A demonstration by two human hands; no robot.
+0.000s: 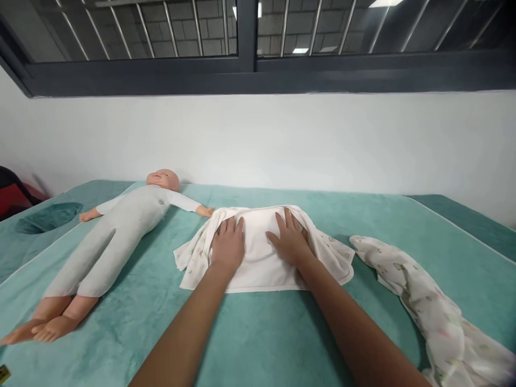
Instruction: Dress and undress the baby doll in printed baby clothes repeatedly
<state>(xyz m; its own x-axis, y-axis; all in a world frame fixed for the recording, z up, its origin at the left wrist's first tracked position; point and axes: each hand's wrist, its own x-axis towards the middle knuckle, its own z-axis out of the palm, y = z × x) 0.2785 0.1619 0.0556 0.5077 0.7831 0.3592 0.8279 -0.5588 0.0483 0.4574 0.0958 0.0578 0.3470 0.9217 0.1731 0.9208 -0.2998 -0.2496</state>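
Note:
A small white baby top [258, 258] lies spread on the green cover in front of me, its sides patterned with small prints. My left hand [228, 244] rests on its left part, palm down with fingers stretched out. On the right part my right hand [291, 236] lies with fingers spread, some of them at the upper edge by a fold of cloth. Neither hand grips anything I can see. Left of the top, a baby doll [121, 231] in a white bodysuit lies on its back, one hand close to the garment's corner.
A printed white cloth garment [427, 306] lies crumpled at the right. The green cover [250, 344] runs back to a white wall [258, 140] below a dark window frame [250, 78]. At the far left edge are a round green hollow or cushion [50, 216] and a red-and-black item [16, 196].

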